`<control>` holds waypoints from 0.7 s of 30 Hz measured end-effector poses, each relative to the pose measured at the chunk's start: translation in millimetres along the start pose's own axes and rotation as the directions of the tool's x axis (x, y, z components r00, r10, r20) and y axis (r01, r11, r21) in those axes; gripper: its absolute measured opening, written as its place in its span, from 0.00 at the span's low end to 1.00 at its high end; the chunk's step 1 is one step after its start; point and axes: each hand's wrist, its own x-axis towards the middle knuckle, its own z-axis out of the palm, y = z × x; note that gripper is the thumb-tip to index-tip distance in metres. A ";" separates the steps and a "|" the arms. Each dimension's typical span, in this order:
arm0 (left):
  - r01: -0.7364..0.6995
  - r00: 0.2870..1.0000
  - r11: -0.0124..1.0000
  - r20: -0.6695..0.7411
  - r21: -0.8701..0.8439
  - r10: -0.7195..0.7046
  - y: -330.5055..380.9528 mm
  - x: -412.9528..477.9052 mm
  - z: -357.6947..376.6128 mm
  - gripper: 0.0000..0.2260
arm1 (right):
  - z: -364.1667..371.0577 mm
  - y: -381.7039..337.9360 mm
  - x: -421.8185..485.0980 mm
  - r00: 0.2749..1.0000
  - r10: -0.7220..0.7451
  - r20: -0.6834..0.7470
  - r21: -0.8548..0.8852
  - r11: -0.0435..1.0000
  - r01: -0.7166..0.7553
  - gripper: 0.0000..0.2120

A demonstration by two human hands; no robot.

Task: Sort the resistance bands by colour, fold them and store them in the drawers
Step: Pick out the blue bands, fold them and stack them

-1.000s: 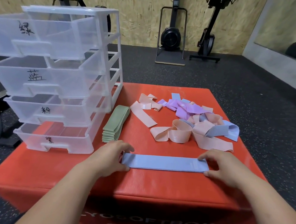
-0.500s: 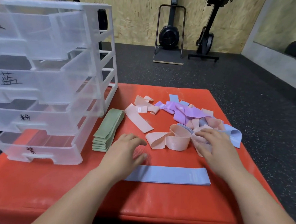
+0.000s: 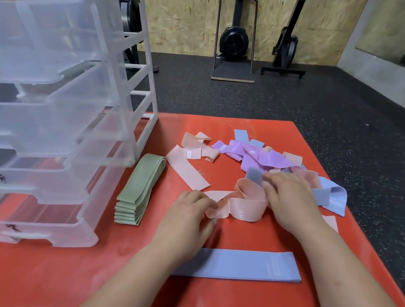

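Head view.

- Bench, red.
- Drawers: clear plastic, four tiers, at the left.
- Green stack: folded, just beside the drawers.
- Flat blue band: near the front edge, its left end under the left forearm.
- Pile: pink, purple and blue bands, at the right rear.
- Left hand: pinches the end of the pink loop.
- Right hand: fingers curled, gripping the loose blue band in the pile.

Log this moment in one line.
left hand pinches pink band; right hand pinches loose blue band; flat blue band unfolded; green stack beside drawers
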 end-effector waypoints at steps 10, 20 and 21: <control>0.029 0.997 0.996 -0.070 -0.087 -0.035 10.5 -1.8 -13.1 0.10 | -68.6 -32.2 0.4 0.948 0.139 -0.285 0.681 0.725 0.099 0.20; 0.246 0.957 0.804 0.003 -0.542 -0.291 28.5 2.2 -19.9 0.12 | -38.1 -42.0 -26.7 0.984 0.051 -0.173 0.636 0.768 0.072 0.30; 0.261 0.951 0.753 0.028 -0.604 -0.308 29.9 4.5 -20.2 0.12 | -38.3 -46.3 -29.1 0.983 0.026 -0.181 0.628 0.772 0.095 0.30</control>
